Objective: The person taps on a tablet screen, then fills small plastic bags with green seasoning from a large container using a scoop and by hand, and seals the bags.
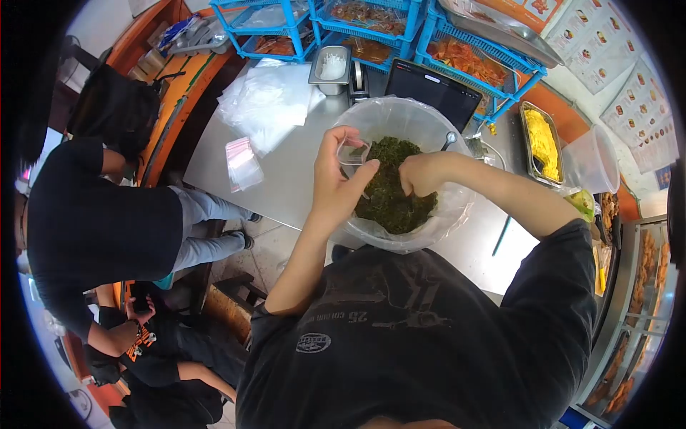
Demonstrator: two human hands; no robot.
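My left hand holds a small clear plastic bag by its sides, its mouth spread, over the left rim of a big clear plastic tub. Dark green shredded seaweed fills the bottom of the tub. My right hand is down in the seaweed with its fingers bent together into it; the fingertips are partly hidden. A metal spoon handle leans on the tub's right inner wall. The tub stands at the front of a steel table, close to my body.
Small pink-edged bags and larger clear bags lie left. Behind are a metal container, a tablet and blue racks. Right are a yellow-food tray and clear container. Other people are left.
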